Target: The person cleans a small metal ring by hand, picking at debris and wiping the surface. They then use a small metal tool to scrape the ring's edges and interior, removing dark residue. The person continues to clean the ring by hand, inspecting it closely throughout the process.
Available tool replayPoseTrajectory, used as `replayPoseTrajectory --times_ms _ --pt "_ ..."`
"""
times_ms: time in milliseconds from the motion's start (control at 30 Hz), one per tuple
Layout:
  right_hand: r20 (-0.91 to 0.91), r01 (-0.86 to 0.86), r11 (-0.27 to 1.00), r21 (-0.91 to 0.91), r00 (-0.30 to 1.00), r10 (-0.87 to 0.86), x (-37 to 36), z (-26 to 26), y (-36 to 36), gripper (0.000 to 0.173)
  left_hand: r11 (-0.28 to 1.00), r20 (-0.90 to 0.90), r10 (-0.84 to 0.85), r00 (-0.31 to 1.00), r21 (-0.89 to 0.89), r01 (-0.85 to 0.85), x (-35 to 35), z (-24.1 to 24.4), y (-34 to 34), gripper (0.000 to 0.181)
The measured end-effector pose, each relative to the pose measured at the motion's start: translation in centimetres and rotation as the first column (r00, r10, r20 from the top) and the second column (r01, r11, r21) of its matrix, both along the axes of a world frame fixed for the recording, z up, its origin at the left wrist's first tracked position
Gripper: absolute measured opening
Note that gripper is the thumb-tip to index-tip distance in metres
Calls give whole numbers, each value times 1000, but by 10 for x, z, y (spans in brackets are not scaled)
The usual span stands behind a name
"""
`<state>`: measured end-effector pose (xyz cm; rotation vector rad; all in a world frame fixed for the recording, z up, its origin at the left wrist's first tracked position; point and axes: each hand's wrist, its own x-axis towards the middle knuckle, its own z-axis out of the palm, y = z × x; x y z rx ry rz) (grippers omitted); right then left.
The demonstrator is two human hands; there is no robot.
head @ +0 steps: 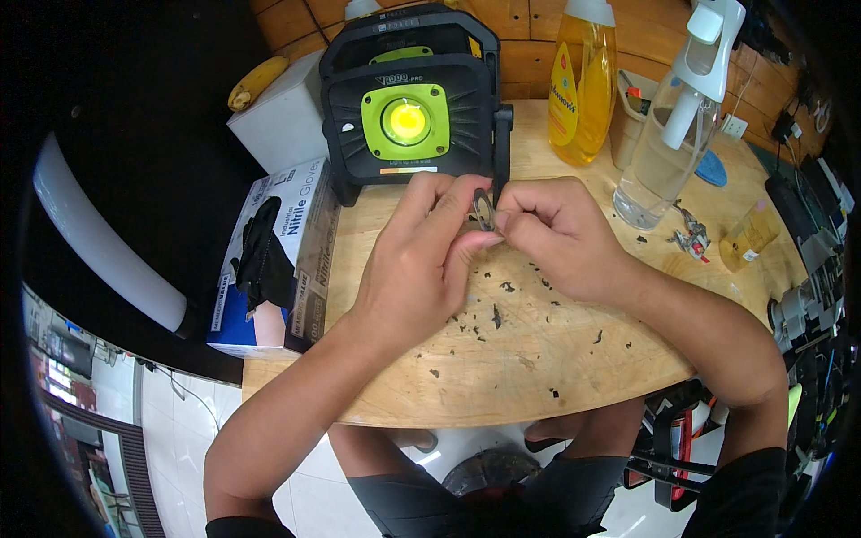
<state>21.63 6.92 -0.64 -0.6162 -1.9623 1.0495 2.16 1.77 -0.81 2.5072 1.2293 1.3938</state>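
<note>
My left hand (420, 259) grips a small dark ring-shaped part (482, 210) between its thumb and fingers, holding it on edge above the wooden table. The closed fingers of my right hand (562, 235) meet the ring's right side, thumb and index finger pinched together; whether a small piece lies between them is hidden. Dark scraps (497, 316) are scattered on the tabletop below both hands. Just behind them stands a lit work light (407, 122) with a green bezel.
A nitrile glove box (269, 269) stands left, near a white box (286, 111) with a banana (257, 83). Behind on the right are a yellow soap bottle (582, 87), a clear spray bottle (662, 148), a crumpled wrapper (691, 235) and a yellowish container (749, 237). The wooden table's front edge (471, 420) curves.
</note>
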Motion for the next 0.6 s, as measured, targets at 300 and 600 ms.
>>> replayPoseTrajectory --times_ms 300,600 --pt "1 -20 999 -34 1000 20 1 2 -2 20 1000 19 4 1000 1 -4 1 0 1 40" --pt "-1 -26 999 -23 1000 26 2 4 -3 19 1000 47 11 999 11 -11 1 0 1 42"
